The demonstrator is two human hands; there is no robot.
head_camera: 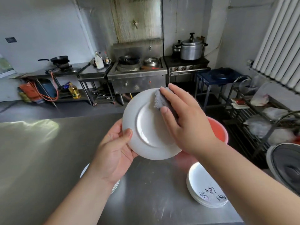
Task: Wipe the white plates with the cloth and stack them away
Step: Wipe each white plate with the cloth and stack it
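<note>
My left hand [113, 151] grips a white plate [146, 127] by its lower left rim, thumb on the underside, which faces me. The plate is held tilted above the steel table. My right hand [183, 120] holds a grey cloth [159, 99] between thumb and fingers and presses it on the plate's upper right rim. A stack of white plates [204, 190] with dark writing on the top one sits on the table at the right, under my right forearm. Another stack of white plates [116, 185] lies mostly hidden beneath my left wrist.
The steel table [40, 159] fills the foreground. A pink basin [219, 129] stands behind the held plate. A wire rack [259, 119] with bagged items and a large round pan [285, 166] are at the right. Stoves and pots line the far wall.
</note>
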